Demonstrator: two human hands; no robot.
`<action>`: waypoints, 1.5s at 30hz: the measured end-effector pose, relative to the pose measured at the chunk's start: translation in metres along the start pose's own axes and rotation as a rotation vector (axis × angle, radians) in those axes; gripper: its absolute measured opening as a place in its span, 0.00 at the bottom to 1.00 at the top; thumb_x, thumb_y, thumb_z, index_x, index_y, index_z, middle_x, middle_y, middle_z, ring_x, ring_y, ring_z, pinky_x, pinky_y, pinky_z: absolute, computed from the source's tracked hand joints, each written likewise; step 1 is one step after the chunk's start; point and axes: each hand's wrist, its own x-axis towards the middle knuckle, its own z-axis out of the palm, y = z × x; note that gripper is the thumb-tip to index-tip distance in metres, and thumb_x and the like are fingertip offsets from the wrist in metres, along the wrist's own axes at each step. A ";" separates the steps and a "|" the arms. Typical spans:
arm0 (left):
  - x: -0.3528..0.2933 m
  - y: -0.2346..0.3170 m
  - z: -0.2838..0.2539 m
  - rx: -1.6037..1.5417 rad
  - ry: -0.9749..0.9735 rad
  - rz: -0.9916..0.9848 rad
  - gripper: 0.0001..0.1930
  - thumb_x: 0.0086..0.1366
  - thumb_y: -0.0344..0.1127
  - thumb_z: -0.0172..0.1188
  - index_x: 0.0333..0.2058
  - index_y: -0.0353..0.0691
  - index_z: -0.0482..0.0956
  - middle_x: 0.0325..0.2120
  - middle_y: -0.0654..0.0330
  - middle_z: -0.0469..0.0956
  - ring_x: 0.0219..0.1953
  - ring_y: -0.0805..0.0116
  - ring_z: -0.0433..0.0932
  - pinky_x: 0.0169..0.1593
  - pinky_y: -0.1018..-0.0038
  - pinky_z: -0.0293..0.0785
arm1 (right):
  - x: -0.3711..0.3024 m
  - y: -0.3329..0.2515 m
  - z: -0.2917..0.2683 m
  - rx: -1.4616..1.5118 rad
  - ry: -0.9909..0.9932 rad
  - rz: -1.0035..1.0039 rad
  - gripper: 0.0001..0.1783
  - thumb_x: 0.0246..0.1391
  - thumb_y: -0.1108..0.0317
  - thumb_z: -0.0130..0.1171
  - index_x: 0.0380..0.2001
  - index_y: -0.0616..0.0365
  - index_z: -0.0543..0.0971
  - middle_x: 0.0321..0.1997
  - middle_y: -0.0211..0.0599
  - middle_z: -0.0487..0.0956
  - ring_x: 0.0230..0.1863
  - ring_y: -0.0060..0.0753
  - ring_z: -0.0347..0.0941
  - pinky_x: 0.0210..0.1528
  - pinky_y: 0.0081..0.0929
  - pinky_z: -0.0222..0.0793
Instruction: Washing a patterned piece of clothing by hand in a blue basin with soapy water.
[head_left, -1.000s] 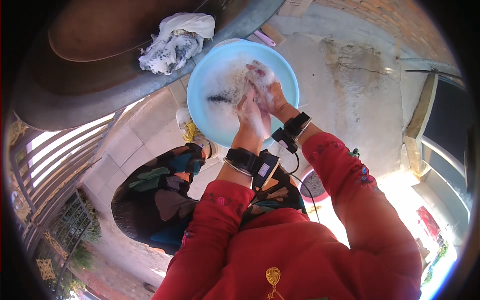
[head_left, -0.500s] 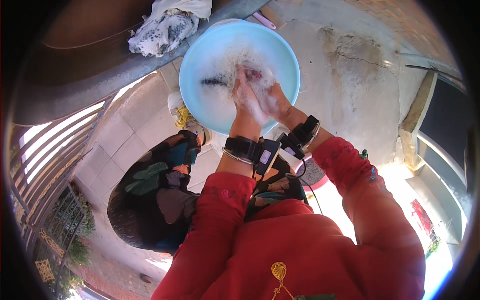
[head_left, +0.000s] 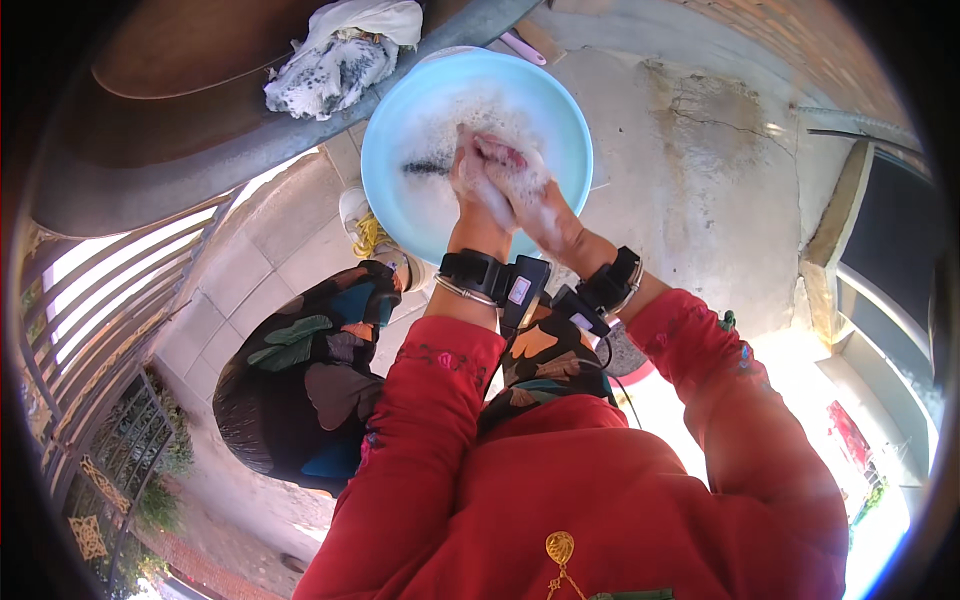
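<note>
A round light-blue basin [head_left: 380, 205] holds white suds and cloudy water. Over its middle my left hand [head_left: 472, 183] and my right hand [head_left: 535, 205] press together, both coated with foam. Between them is a small, soapy, red-pink piece that looks like cloth [head_left: 497, 151]; foam and fingers hide most of it. My fingers are closed around it from both sides. A dark, narrow thing [head_left: 427, 166] pokes out of the suds left of my hands, too covered to name.
A wet white-and-dark patterned cloth [head_left: 335, 70] lies on the rail at upper left. A purple handle [head_left: 522, 47] shows behind the basin. My shoe with yellow laces [head_left: 370, 235] stands near its left side. Metal railings [head_left: 120, 290] run along the left.
My hands have shifted slightly left and turned, and more of the red-pink piece shows between them. The dark thing in the suds stays in place.
</note>
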 end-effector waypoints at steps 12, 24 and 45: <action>-0.001 -0.021 -0.044 0.092 -0.098 0.226 0.25 0.69 0.52 0.39 0.56 0.42 0.64 0.50 0.60 0.70 0.53 0.64 0.69 0.54 0.70 0.67 | -0.017 0.001 0.013 0.448 -0.117 0.134 0.44 0.48 0.46 0.59 0.63 0.58 0.57 0.66 0.37 0.59 0.66 0.33 0.54 0.67 0.31 0.49; 0.000 -0.021 -0.063 -0.135 -0.109 0.207 0.21 0.69 0.48 0.40 0.55 0.43 0.66 0.48 0.60 0.71 0.52 0.65 0.69 0.57 0.66 0.65 | 0.025 0.033 -0.003 0.428 -0.119 0.191 0.31 0.53 0.62 0.59 0.59 0.57 0.62 0.54 0.39 0.69 0.56 0.34 0.65 0.60 0.32 0.60; -0.001 -0.011 -0.018 -0.041 0.004 0.086 0.24 0.70 0.51 0.38 0.58 0.45 0.62 0.50 0.61 0.69 0.53 0.66 0.68 0.56 0.71 0.65 | 0.040 0.033 -0.016 -0.427 -0.059 -0.021 0.20 0.56 0.61 0.51 0.50 0.57 0.71 0.57 0.48 0.68 0.59 0.41 0.63 0.61 0.29 0.58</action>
